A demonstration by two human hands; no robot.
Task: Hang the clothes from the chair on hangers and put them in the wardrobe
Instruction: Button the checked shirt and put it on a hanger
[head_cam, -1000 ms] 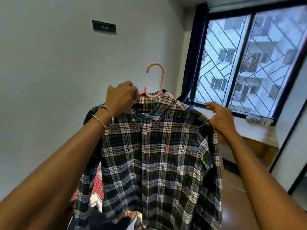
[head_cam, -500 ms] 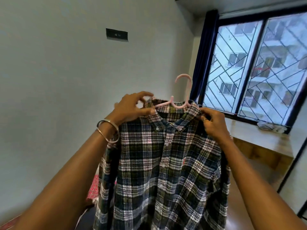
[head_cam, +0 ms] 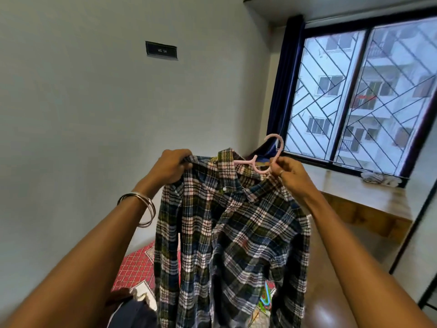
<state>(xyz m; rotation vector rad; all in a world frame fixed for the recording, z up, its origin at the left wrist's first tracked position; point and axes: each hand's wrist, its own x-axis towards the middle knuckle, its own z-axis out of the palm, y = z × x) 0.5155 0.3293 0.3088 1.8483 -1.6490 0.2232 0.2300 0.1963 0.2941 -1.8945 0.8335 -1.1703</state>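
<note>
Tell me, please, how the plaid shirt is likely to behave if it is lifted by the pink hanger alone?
The plaid shirt looks floppy: it drapes in folds below both hands. It may slide sideways, since the left hand holds up one shoulder while the pink hanger sits tilted at the collar, pinched by the right hand.

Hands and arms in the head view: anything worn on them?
Both forearms are bare, with no sleeves in view. The left wrist carries thin silver metal bangles. The right hand has a ring on one finger. No gloves or watch.
</note>
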